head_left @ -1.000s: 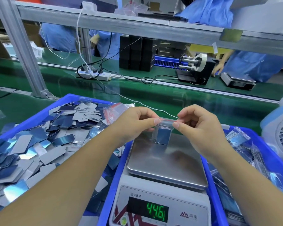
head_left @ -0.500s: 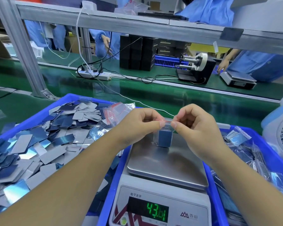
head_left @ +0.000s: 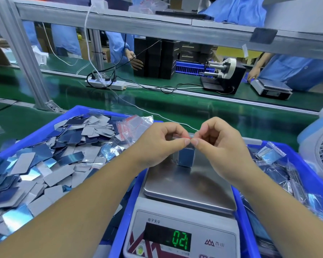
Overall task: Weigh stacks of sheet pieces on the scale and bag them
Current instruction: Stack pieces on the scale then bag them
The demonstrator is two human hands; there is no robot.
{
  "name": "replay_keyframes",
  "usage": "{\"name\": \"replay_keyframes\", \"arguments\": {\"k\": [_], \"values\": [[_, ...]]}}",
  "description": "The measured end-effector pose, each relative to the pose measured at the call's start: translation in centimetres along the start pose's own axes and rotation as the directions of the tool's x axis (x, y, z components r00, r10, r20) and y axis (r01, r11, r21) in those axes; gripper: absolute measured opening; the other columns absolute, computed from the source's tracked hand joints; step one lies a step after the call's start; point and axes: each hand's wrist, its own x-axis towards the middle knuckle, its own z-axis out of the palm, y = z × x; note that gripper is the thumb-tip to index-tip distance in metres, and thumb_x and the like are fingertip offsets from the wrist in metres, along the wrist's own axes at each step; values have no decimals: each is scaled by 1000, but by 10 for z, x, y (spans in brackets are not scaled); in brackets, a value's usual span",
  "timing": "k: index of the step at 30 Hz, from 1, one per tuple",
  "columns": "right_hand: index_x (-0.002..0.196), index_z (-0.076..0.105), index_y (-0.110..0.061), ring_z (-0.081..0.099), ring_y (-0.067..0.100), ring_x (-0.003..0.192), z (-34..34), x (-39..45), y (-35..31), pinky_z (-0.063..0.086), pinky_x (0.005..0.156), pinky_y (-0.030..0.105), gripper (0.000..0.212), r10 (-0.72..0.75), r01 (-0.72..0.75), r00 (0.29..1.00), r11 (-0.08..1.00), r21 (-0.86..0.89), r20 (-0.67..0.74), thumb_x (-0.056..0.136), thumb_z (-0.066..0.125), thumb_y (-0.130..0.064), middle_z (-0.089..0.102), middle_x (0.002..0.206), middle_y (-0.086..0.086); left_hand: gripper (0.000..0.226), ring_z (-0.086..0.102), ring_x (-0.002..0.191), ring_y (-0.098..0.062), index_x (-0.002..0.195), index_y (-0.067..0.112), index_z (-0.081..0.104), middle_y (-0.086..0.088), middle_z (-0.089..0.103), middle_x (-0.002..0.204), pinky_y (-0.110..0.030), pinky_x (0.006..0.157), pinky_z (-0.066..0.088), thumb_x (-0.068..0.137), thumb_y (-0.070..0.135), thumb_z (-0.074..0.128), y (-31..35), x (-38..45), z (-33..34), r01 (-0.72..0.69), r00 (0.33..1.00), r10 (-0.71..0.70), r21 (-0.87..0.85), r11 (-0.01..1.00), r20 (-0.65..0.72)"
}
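Both hands, left hand and right hand, pinched the red seal strip of the small bag; below the fingertips, its stack of sheets hung over the scale, presumably for sealing

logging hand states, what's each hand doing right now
Left hand: pinching the red zip edge of the bag.
Right hand: pinching the same zip edge.
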Motion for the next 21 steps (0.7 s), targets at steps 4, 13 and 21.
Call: {"name": "replay_keyframes", "arguments": {"k": [4,13,21], "values": [[81,57,-26,61,16,67,-3,0,-2,53,65,32,21,31,-32,999,998,45,30,77,75,-15,68,74,-2,3,62,79,-12,79,21,70,3,67,80,-29,79,51,78,18,69,0,1,0,-22,1000,22,7,1000,-15],[73,53,-25,51,20,63,-11,4,-3,43,58,34,24,31,-30,996,1000,-8,88,74,75,-18,67,71,8,8,60,73,-12,68,22,76,1,68,73,-25,75,50,73,16,76,-2,2,-20,48,996,-45,-40,998,74],[72,47,-18,50,14,52,-13,2,-17,43,52,24,30,60,-99,988,953,286,143,72,71,1,64,62,-4,20,63,60,-9,58,21,75,3,69,61,-21,68,53,72,7,73,3,2,-23,61,995,-49,-149,987,83]]}}
